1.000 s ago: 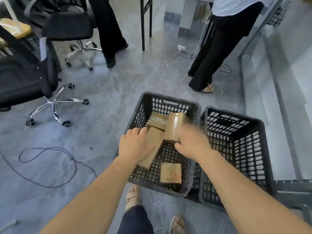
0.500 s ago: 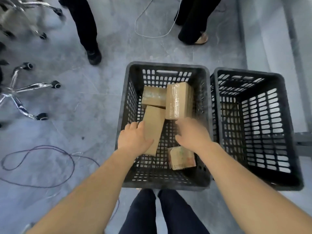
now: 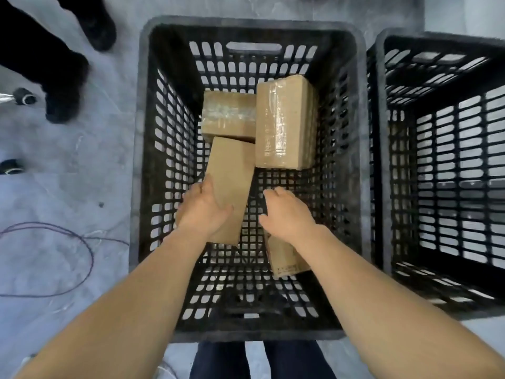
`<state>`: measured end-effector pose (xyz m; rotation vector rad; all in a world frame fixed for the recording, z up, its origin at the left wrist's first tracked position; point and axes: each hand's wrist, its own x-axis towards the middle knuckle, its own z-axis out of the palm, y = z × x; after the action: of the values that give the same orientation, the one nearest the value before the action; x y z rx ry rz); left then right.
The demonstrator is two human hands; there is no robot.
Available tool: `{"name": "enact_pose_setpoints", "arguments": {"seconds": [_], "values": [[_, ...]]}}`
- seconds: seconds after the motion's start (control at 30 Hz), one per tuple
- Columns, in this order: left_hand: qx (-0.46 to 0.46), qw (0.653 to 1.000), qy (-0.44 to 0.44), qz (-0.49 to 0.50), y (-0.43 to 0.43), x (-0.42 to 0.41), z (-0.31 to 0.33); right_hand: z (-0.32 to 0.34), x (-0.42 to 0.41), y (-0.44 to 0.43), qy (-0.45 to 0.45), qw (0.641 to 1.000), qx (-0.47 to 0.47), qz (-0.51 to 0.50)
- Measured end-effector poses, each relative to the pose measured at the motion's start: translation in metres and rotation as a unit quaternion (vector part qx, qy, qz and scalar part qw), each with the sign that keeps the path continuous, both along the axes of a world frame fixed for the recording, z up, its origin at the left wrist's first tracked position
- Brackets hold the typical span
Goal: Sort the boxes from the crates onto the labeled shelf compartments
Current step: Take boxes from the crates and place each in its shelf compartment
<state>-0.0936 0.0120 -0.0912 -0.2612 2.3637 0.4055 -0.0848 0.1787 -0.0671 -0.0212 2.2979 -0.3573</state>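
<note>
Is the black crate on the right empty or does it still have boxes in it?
Empty, as far as shown: the right crate shows only bare slatted floor and walls; its right edge is cut off.

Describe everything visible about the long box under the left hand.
The long box is plain brown cardboard with no visible tape or label. It lies slanted in the left crate, its far end against or over the taped box and beside the wrapped box. The left hand rests on its near left edge; the right hand hovers beside it without touching.
</note>
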Motion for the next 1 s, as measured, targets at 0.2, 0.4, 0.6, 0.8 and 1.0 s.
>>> {"name": "enact_pose_setpoints", "arguments": {"seconds": [0.2, 0.4, 0.6, 0.8, 1.0], "values": [[0.013, 0.993, -0.024, 0.117, -0.006, -0.007, -0.056, -0.060, -0.004, -0.021, -0.079, 0.991, -0.053, -0.091], [0.090, 0.967, -0.067, 0.229, -0.008, 0.001, -0.070, -0.082, -0.010, -0.028, -0.172, 0.954, -0.120, -0.215], [0.099, 0.950, -0.010, 0.295, 0.000, 0.014, -0.017, -0.034, -0.011, -0.028, -0.153, 0.951, -0.170, -0.207], [0.190, 0.914, 0.046, 0.356, -0.002, 0.016, 0.081, 0.062, -0.017, -0.013, -0.075, 0.938, -0.256, -0.222], [0.245, 0.900, 0.067, 0.355, 0.009, 0.011, 0.171, 0.157, -0.026, -0.006, 0.007, 0.918, -0.320, -0.233]]}}
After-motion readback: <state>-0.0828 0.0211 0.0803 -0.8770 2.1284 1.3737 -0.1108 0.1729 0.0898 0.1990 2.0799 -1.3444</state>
